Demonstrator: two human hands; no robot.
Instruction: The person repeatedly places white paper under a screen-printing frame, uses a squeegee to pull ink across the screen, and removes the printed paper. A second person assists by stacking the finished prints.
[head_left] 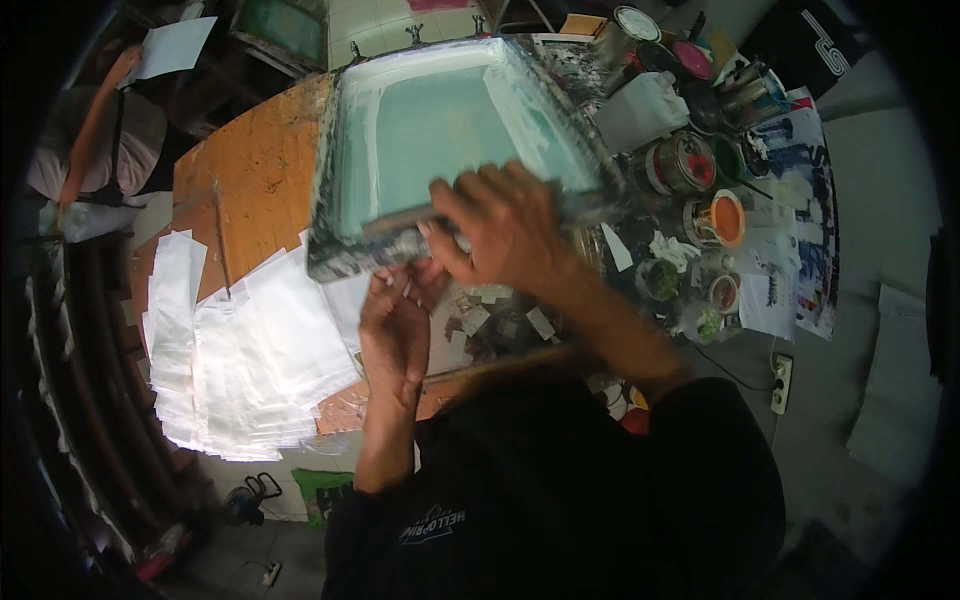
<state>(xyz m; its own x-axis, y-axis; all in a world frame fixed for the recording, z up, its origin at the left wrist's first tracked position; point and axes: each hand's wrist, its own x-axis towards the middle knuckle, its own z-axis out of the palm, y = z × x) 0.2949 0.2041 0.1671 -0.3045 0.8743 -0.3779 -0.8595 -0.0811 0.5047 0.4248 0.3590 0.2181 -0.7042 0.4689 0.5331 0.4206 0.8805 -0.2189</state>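
Note:
A printing screen (440,130), pale green mesh in a dark, paint-stained frame, stands over the table with its near edge raised. My right hand (500,215) is closed at that near edge, its fingers wrapped over a brownish squeegee bar (395,221) lying along the inside of the frame. Just below the same edge is my left hand (400,310), palm partly showing, fingers curled upward. Its fingertips are blurred, and what they hold cannot be made out. Beside the left wrist lies a spread of white sheets (270,340).
Paint cans (685,160), an orange paint tub (715,218) and a white jug (640,108) crowd the right side. Metal clamps (413,36) line the screen's far edge. Scraps (540,322) lie nearby. Another person (95,140) at far left holds a white sheet (177,47).

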